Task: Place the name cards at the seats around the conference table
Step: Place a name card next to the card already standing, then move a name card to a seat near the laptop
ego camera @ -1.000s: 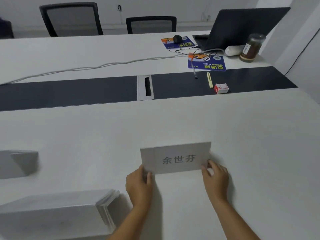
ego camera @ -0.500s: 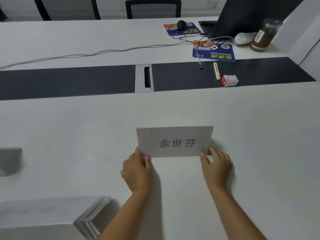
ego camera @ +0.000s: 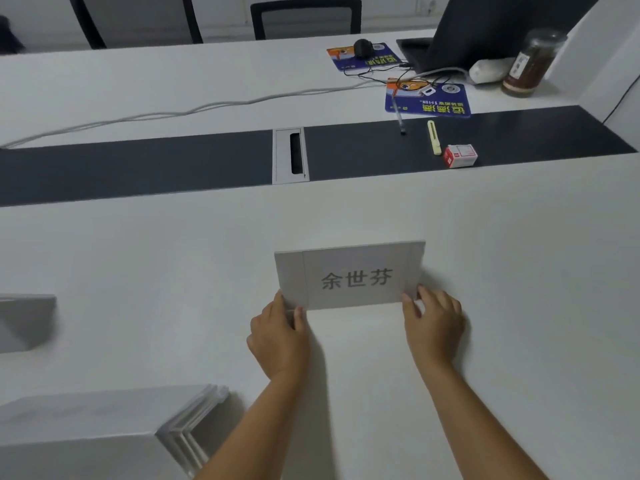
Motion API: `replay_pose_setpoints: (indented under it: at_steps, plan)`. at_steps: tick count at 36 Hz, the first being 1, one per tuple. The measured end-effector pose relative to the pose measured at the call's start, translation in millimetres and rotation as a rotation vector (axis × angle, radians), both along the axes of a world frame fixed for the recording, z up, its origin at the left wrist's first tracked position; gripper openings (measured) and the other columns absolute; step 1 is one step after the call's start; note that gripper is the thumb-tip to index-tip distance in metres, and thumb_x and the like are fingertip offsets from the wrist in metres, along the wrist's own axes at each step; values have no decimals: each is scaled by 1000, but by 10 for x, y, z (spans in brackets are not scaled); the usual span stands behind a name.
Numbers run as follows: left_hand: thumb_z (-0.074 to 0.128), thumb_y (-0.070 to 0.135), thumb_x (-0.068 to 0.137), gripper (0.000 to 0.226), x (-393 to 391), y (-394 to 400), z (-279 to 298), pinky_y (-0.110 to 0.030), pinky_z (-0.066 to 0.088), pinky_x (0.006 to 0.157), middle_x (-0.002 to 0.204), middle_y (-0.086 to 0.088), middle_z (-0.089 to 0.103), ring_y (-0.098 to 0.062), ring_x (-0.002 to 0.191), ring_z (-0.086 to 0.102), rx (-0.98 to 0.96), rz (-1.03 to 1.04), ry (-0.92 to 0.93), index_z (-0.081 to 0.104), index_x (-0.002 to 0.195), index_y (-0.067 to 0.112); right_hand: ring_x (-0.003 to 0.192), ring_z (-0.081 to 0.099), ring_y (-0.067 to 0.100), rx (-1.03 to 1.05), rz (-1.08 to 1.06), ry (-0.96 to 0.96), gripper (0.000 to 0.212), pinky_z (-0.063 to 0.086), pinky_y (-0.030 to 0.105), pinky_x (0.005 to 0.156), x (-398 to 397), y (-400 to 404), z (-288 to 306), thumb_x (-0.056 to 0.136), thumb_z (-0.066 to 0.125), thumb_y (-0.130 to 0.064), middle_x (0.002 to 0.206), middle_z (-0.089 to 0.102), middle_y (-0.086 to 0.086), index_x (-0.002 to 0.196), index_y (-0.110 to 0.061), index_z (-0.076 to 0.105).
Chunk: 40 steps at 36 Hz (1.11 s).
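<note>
A white name card [ego camera: 349, 277] with three dark printed characters stands on the white conference table [ego camera: 519, 271], facing me. My left hand [ego camera: 278, 336] pinches its lower left corner, thumb on the front face. My right hand [ego camera: 433, 325] touches its lower right corner with the fingertips, fingers slightly bent. A stack of several more white cards [ego camera: 104, 424] lies at the lower left. Another folded card [ego camera: 24, 322] stands at the left edge.
A dark strip [ego camera: 138, 164] with a cable slot [ego camera: 291, 155] runs across the table's middle. Beyond it lie a red-and-white box [ego camera: 460, 155], a yellow marker [ego camera: 433, 136], a pen, blue pads [ego camera: 429, 100], a laptop [ego camera: 485, 29], a jar [ego camera: 528, 65] and cables. Chairs [ego camera: 306, 17] stand behind.
The card has been pushed farther from me across the table, both hands going with it. The view tilted down slightly.
</note>
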<state>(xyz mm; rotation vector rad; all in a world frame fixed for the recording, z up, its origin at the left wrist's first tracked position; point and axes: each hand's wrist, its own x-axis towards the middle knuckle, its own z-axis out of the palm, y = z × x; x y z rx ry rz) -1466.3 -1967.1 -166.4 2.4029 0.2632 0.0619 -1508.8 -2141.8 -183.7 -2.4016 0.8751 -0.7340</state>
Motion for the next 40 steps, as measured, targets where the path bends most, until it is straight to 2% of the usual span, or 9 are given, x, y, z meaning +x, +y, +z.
replay_pose_setpoints:
  at_steps: [6,18,23,28,31,34,36,38,40]
  plan:
    - [54,19,83,25,9,1,1,-39,39,79,94,-7,68,-31,94,56,20,-5,0,56,107,13,77,60,45,3,-10,5,20,48,49,69,-6,-9,-7,66,73,-8,75,67,25,81,3,67]
    - [51,21,84,31,21,9,-38,-43,39,83,103,-11,66,-34,99,53,54,-12,29,52,114,12,82,60,42,24,-17,23,21,46,46,72,-2,13,23,67,71,-12,77,67,23,83,2,67]
    - [50,18,86,47,-50,12,34,-45,34,98,125,-14,56,-34,117,45,-11,2,68,39,131,10,89,61,42,120,-12,-1,32,46,48,79,-16,8,40,70,67,-17,88,69,24,94,4,65]
    - [50,8,86,53,-379,116,171,-30,23,108,139,-16,41,-30,129,33,-188,-117,72,30,135,4,103,55,45,252,16,-8,35,42,48,90,-200,59,149,75,67,-7,105,63,31,103,11,59]
    - [47,19,86,47,-782,258,236,-23,22,104,135,-11,44,-27,128,36,-243,-242,81,38,130,6,104,55,45,236,77,25,36,42,48,92,-483,202,181,75,65,-9,107,63,30,105,10,59]
    - [34,42,73,59,-1245,493,274,-33,40,101,117,2,54,-19,114,50,-356,-329,75,52,119,9,96,59,46,215,115,75,40,45,50,87,-842,411,187,69,58,-16,99,66,31,98,11,62]
    - [33,44,72,56,-1499,732,286,-21,43,92,104,18,55,-1,101,52,-388,-356,54,58,111,14,91,60,46,194,139,111,36,46,51,84,-1062,560,173,68,58,-14,93,67,31,93,12,63]
    - [36,44,73,44,-1664,1030,312,-8,41,78,87,33,56,7,92,51,-366,-356,4,62,104,25,90,61,46,189,162,134,34,46,51,83,-1243,737,195,68,60,-12,92,67,30,91,12,64]
    - [40,40,76,31,-1765,1362,340,-3,41,66,93,40,56,9,86,53,-325,-334,-64,55,101,33,96,59,45,225,190,168,29,43,48,88,-1363,951,270,72,65,-8,97,66,30,94,11,63]
